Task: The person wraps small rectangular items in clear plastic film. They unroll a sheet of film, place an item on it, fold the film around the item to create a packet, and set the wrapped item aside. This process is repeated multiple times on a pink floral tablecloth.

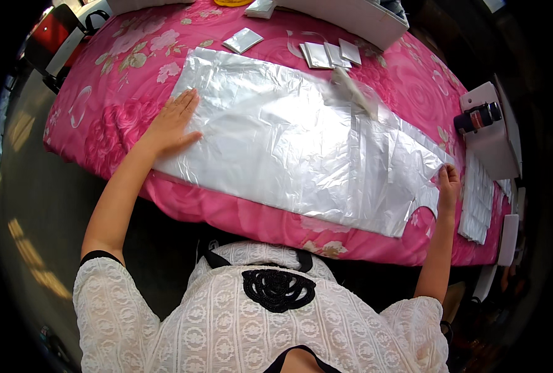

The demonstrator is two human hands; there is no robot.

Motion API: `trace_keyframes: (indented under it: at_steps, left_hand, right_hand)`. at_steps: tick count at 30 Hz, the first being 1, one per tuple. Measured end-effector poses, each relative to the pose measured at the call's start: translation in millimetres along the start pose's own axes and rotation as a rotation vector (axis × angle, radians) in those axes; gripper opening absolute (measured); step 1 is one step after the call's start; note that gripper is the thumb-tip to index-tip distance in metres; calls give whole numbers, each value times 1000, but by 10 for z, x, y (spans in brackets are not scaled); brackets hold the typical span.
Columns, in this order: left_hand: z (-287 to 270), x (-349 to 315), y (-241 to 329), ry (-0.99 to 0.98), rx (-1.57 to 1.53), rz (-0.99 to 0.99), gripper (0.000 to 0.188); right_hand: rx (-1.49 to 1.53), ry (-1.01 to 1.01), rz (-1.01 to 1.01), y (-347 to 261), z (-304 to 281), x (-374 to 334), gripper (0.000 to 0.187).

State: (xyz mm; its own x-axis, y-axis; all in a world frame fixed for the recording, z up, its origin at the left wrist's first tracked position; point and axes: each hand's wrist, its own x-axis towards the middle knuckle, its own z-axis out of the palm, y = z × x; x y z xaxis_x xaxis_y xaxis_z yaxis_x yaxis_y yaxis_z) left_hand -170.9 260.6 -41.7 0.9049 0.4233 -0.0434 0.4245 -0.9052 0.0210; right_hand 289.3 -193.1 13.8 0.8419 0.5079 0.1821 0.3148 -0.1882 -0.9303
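Note:
A large translucent white plastic bag (276,130) lies spread flat across the table, with creases that catch the light. My left hand (175,121) rests on its left end, palm down and fingers stretched out. At the right end, my right hand (449,177) pinches a corner of the bag beside a curved cut-out, like a carrier bag's handle. A blurred greyish strip (356,92) shows at the bag's far edge; I cannot make out what it is.
A pink flowered cloth (124,133) covers the table. Several small folded packets (326,55) and a single silvery packet (243,40) lie beyond the bag. A white box (351,22) stands at the back. On the right are a dark bottle (477,118) and stacked folded plastic bags (475,202).

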Motion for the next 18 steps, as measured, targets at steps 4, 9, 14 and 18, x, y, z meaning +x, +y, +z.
trace_keyframes:
  at_steps: [4,9,14,18]
  left_hand:
    - [-29,-37,-103,17,-10,69,81]
    - [-111,-4,-146,23,-76,138,78]
    - [-350,108,-25,38,-110,65,58]
    - [-282,270,103,270,-191,82,42]
  right_hand:
    - [-154,65,39,469,-720,-32,12]
    - [-629,300,103,635,-967,-214,24]
    - [-946,231,-228,254,-290,-226,32]
    - [-735,9,-434,-297,696,-160,28]
